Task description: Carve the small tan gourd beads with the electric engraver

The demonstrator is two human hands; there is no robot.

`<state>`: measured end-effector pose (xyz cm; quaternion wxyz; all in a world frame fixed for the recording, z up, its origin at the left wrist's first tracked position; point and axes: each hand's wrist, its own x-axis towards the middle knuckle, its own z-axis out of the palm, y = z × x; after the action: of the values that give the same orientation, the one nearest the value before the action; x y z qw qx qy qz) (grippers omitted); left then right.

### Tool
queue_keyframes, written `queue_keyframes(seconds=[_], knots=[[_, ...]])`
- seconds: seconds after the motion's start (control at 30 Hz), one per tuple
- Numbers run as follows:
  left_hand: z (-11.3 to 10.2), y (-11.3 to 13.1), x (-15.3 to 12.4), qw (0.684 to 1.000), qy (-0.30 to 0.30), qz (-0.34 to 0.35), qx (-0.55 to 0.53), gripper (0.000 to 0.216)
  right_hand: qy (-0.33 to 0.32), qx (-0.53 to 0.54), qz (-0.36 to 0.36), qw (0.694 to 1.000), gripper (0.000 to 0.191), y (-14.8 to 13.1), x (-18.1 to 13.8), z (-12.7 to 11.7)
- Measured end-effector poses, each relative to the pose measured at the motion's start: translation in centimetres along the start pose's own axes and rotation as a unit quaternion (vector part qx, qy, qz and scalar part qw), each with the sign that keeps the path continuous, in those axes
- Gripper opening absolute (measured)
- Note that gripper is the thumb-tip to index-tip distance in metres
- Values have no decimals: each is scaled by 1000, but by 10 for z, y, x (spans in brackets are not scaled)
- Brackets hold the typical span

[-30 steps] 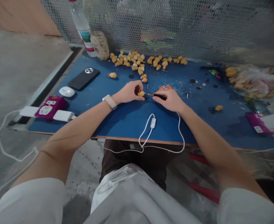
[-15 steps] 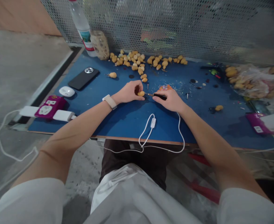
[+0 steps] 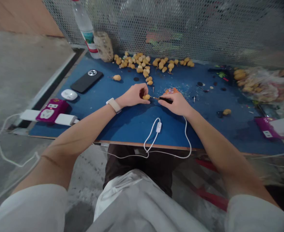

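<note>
Fingers of the left hand pinch one small yellow piece and press it on the blue table, likely so it cannot roll. The right hand is closed around a thin black tool, held like a pen, and its metal tip touches the piece on the side facing that hand. Both wrists rest on the table, which seems to steady them. A white cord loops just below the right hand. More yellow pieces lie in a heap beyond the left hand, close enough to grab. A black phone lies well off to that hand's outer side.
</note>
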<state>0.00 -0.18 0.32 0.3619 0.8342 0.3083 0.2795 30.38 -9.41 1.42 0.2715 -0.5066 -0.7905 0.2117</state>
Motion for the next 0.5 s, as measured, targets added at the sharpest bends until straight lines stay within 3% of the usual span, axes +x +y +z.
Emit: queue_keyframes(seconds=[0.5], knots=[[0, 1, -1, 1000, -2, -3, -2, 49, -3, -1, 3, 1000, 49, -2, 0, 0]])
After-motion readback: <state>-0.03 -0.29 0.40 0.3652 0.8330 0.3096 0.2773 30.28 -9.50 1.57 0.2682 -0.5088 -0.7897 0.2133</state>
